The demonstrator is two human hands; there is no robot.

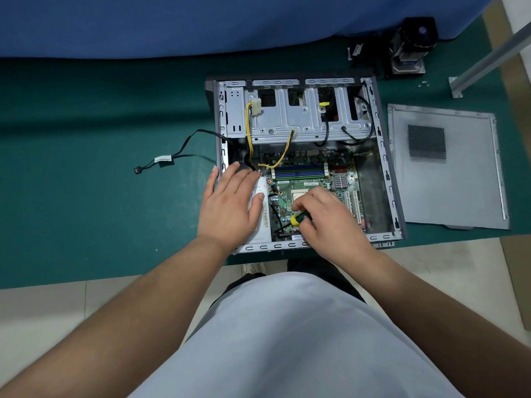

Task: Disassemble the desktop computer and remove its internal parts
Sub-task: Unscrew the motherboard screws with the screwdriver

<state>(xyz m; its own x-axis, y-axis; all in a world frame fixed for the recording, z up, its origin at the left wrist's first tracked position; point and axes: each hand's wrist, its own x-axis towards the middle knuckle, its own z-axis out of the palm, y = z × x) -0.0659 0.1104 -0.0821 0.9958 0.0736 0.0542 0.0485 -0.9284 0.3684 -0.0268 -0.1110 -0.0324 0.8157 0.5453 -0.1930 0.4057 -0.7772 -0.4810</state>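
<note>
The computer case (385, 156) lies on its side, open, on the green bench (100, 168), near the bench's front edge and just in front of the person. Inside, the green circuit board (313, 179) fills the lower half, with blue memory slots (298, 171) across it and a small silver heat sink (340, 180) to their right. The metal drive cage (304, 122) spans the upper half, and yellow and black wires (283, 155) hang from it down to the board.

The left hand (230, 202) lies flat with fingers straight, pressing on the pale power supply box (260, 216) at the left side of the case. The right hand (324, 219) is curled round the yellow and green handle of a screwdriver (297, 218), whose dark shaft slants down and left toward the board's lower edge. I cannot tell where the tip sits.

To the right of the case, apart from it, the grey side panel (448, 179) lies flat on the bench with its mesh vent up. Behind the case, at the bench's far right, stands a black cooler with fan (411, 47). A loose black cable (172, 160) with a white tag trails over the bench left of the case. A few small screws (423, 84) lie near a metal rail (485, 61) at the far right.
</note>
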